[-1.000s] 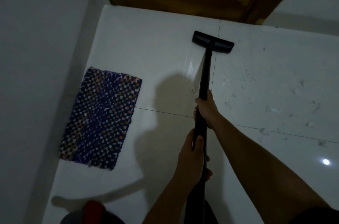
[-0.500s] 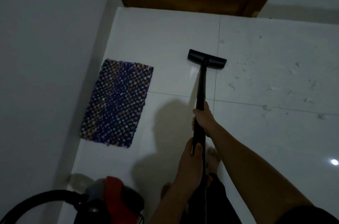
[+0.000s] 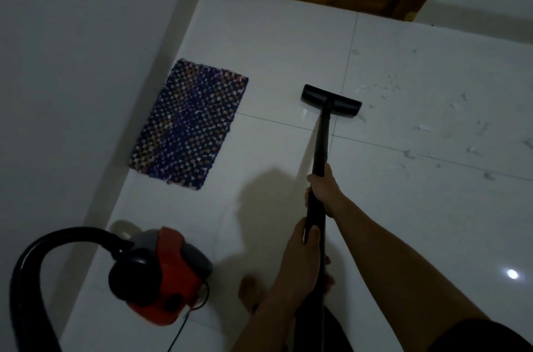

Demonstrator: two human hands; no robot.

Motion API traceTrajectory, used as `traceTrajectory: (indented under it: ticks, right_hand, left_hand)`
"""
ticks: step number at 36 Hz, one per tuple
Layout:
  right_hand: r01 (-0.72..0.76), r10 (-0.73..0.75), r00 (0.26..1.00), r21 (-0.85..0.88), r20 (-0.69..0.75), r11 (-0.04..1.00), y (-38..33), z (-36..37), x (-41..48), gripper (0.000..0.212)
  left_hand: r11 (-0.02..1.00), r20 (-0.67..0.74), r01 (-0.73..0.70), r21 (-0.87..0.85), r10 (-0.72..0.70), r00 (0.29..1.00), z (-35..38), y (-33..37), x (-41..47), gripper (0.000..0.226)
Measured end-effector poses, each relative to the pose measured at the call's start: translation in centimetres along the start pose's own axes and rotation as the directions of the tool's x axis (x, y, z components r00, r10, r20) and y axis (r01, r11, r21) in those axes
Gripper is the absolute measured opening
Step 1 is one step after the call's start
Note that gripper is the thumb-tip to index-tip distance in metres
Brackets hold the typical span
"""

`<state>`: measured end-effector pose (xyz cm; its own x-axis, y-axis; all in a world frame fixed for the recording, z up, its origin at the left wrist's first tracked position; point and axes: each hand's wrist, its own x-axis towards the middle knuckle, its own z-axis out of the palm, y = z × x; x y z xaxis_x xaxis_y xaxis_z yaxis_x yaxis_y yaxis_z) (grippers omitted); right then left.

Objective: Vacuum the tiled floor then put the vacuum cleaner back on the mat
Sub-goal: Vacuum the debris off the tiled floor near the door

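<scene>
Black wand (image 3: 320, 147), two hands, one mat (image 3: 189, 125), one red canister (image 3: 161, 273)

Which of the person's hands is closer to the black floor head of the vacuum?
Right. The right hand grips the wand higher up, nearer the floor head; the left hand holds it farther back.

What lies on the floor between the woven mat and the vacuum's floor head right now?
Only bare white tile in the head view: nothing sits between the mat and the floor head. The scattered debris lies on the head's other side.
</scene>
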<state>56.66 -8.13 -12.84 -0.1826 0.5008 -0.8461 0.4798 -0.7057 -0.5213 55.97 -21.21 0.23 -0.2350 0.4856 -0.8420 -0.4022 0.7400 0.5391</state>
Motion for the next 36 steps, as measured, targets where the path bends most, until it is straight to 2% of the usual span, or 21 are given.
traceTrajectory:
  ticks: [11, 17, 20, 24, 27, 32, 36]
  right_hand:
    - [-0.022, 0.022, 0.998, -0.004, -0.062, 1.0, 5.9, -2.7, -3.3, 0.06]
    - [-0.043, 0.043, 0.996, 0.001, -0.076, 0.999, 9.0, -3.5, -4.3, 0.06]
    - [-0.043, 0.042, 0.996, -0.009, -0.073, 0.999, 9.8, -3.9, -4.2, 0.061]
    - [-0.036, 0.035, 0.998, -0.022, -0.046, 0.999, 9.5, -4.2, -3.6, 0.063]
    - [-0.033, 0.032, 0.999, -0.041, -0.037, 0.999, 8.5, -4.7, -2.5, 0.064]
    - [-0.041, 0.04, 0.999, -0.085, -0.004, 0.996, 5.5, -6.0, 0.0, 0.074]
    - [-0.044, 0.046, 0.999, -0.095, 0.025, 0.995, 2.5, -7.0, 2.5, 0.07]
  left_hand:
    - [0.999, 0.063, -0.015, 0.051, 0.011, 0.998, 1.8, -4.9, -3.5, 0.037]
    - [1.0, 0.106, -0.004, 0.011, 0.003, 0.994, 2.6, -6.7, -5.3, 0.018]
    - [1.0, 0.095, -0.006, 0.031, 0.003, 0.995, 3.0, -7.0, -5.4, 0.025]
    - [0.999, 0.067, 0.012, 0.041, -0.014, 0.998, 3.5, -7.2, -4.4, 0.019]
    - [0.997, 0.049, 0.026, 0.069, -0.03, 0.998, 4.0, -6.7, -3.1, 0.034]
    - [0.999, 0.048, 0.016, 0.035, -0.018, 0.999, 5.2, -4.4, -0.6, 0.034]
    - [0.999, 0.03, 0.034, 0.014, -0.034, 0.999, 6.4, -1.8, 2.1, 0.039]
